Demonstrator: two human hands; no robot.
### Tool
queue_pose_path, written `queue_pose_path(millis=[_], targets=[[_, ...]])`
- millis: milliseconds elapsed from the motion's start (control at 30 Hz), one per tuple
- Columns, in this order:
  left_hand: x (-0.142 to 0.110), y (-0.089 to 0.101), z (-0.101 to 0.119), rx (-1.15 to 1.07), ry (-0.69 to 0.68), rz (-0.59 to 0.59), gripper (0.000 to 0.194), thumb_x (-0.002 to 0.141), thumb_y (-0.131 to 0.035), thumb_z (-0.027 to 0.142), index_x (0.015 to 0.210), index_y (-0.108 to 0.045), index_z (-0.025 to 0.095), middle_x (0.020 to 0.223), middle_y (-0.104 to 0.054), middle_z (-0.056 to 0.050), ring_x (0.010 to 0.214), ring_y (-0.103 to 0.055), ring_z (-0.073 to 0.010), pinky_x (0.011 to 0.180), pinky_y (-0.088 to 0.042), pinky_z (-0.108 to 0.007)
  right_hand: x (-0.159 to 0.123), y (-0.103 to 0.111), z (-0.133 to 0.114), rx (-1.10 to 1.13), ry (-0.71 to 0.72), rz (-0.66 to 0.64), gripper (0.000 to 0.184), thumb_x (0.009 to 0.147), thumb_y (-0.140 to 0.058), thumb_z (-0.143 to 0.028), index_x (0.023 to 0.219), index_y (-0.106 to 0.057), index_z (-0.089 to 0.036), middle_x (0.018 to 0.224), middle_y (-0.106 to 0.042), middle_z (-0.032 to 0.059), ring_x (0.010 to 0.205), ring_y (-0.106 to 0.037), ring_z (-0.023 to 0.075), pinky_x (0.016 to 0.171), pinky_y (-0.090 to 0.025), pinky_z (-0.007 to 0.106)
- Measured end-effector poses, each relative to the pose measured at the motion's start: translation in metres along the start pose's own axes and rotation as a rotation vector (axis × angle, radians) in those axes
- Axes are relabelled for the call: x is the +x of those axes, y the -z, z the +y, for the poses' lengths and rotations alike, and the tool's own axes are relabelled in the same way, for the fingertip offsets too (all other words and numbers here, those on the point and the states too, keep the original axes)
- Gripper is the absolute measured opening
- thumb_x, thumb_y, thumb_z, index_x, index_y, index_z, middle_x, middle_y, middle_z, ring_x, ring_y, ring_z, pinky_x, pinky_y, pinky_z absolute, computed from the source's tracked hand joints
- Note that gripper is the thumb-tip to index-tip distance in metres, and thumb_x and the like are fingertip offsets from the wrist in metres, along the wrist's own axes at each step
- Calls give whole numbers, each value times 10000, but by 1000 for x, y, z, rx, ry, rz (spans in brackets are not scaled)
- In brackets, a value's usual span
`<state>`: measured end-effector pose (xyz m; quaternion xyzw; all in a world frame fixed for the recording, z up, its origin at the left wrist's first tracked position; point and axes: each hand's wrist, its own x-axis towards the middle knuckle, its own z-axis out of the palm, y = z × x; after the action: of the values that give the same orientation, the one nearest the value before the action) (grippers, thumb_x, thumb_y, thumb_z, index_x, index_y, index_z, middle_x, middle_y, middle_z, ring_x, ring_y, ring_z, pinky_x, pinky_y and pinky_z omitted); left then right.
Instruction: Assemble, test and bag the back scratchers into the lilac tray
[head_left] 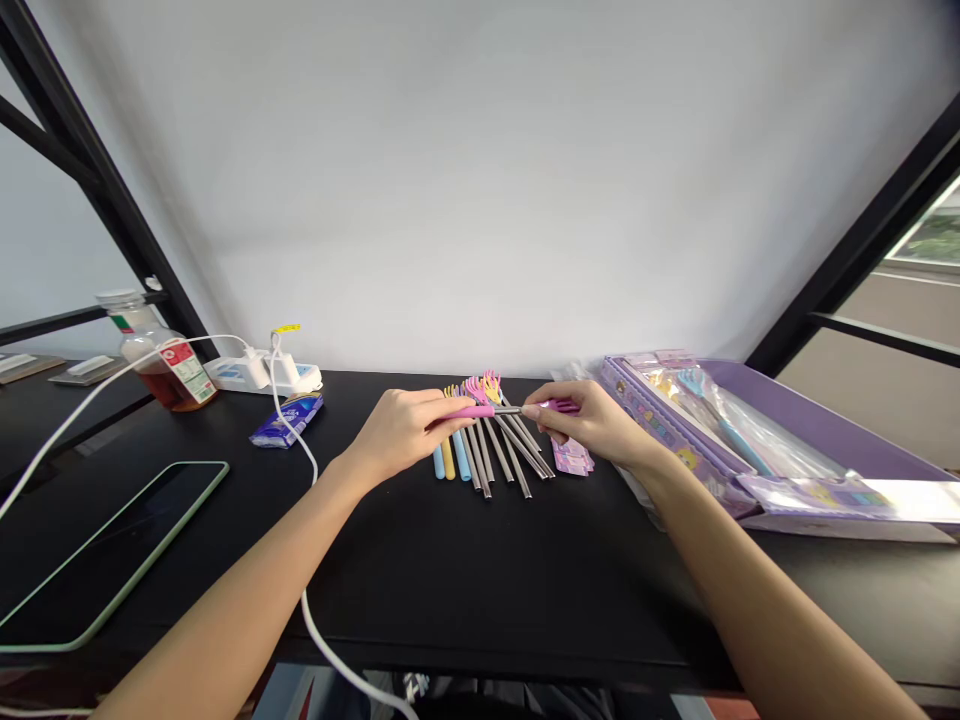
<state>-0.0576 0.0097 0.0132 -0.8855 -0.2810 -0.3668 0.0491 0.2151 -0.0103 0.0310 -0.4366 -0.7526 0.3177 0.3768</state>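
My left hand (pixel 401 428) is closed round the pink handle of a pink-handled utensil (pixel 487 410), held level above the black table (pixel 465 570). My right hand (pixel 592 422) pinches the other end, where a purple piece shows between the fingers. Under both hands lies a fanned pile of cutlery (pixel 487 450) with grey metal stems and blue, yellow and pink handles. A small pink packet (pixel 574 458) rests just below my right hand.
A purple tray (pixel 862 440) with bagged cutlery sets stands at the right. At the left are a phone (pixel 112 550), a white cable (pixel 300 470), a power strip (pixel 262 375), a blue packet (pixel 285 420) and a bottle (pixel 161 365). Black frame bars rise at both sides.
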Motion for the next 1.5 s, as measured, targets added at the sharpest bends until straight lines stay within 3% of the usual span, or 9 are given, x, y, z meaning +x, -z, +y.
queue_pose_path(millis=[233, 367, 667, 900, 1067, 1167, 1233, 1367, 1500], targets=[[1, 2, -1, 33, -194, 11, 323, 1039, -474, 357, 1155, -741, 218, 725, -652, 3, 565, -530, -81, 539, -379, -223, -6, 11, -2, 26, -101, -265, 365, 834, -707, -512, 783, -762, -155, 629, -666, 47, 468, -483, 106, 432, -383, 259], [0, 1, 0, 9, -182, -4, 332, 1041, -466, 362, 1157, -741, 215, 722, -645, -2, 584, -536, -90, 544, -374, -227, -7, 12, -2, 54, -87, -383, 368, 898, -629, -504, 819, -740, -163, 645, -672, 41, 460, -467, 101, 419, -364, 250], [-2, -1, 3, -123, 34, -146, 350, 1012, -494, 442, 957, -793, 269, 514, -472, 51, 488, -378, -96, 598, -343, -237, -3, -2, 1, -83, 12, -315, 383, 942, -562, -439, 662, -621, -184, 570, -586, 6, 508, -480, 121, 510, -378, 275], [-1, -1, 6, -294, 266, -262, 356, 986, -516, 497, 1007, -799, 282, 514, -333, 71, 535, -235, -100, 608, -309, -228, -1, -10, 4, -131, 47, -288, 422, 941, -545, -422, 596, -550, -179, 556, -565, 0, 511, -462, 111, 542, -371, 274], [-1, -5, 10, -253, 333, -292, 458, 965, -498, 580, 844, -793, 252, 500, -362, 77, 532, -255, -84, 851, -420, -294, -1, -9, 2, -178, 64, -260, 414, 924, -557, -417, 585, -562, -178, 538, -545, -6, 511, -439, 110, 542, -354, 278], [-1, -8, 12, -204, 337, -296, 469, 977, -462, 596, 874, -787, 273, 504, -427, 81, 526, -310, -79, 1010, -384, -393, 0, -8, 6, -152, 50, -253, 375, 907, -578, -433, 643, -638, -173, 567, -587, 6, 537, -485, 126, 548, -377, 280], [-1, -9, 12, -163, 305, -308, 444, 991, -447, 583, 933, -781, 297, 529, -504, 79, 524, -380, -80, 1025, -378, -410, 2, -8, 10, -129, 9, -265, 345, 886, -609, -442, 687, -686, -171, 596, -631, 16, 535, -509, 133, 539, -393, 282], [0, -6, 5, -52, 141, -267, 381, 1015, -454, 515, 1052, -761, 292, 763, -706, 31, 641, -583, -111, 838, -457, -302, 4, -7, 17, -92, -27, -184, 277, 819, -708, -445, 794, -758, -173, 679, -700, 33, 579, -576, 152, 572, -454, 294], [0, -1, 0, 77, 33, -185, 336, 1036, -451, 437, 1137, -712, 251, 917, -731, -2, 762, -651, -137, 667, -444, -251, 4, 1, 14, 34, 45, 10, 301, 761, -790, -441, 911, -784, -181, 880, -759, 74, 819, -678, 210, 755, -523, 339]])
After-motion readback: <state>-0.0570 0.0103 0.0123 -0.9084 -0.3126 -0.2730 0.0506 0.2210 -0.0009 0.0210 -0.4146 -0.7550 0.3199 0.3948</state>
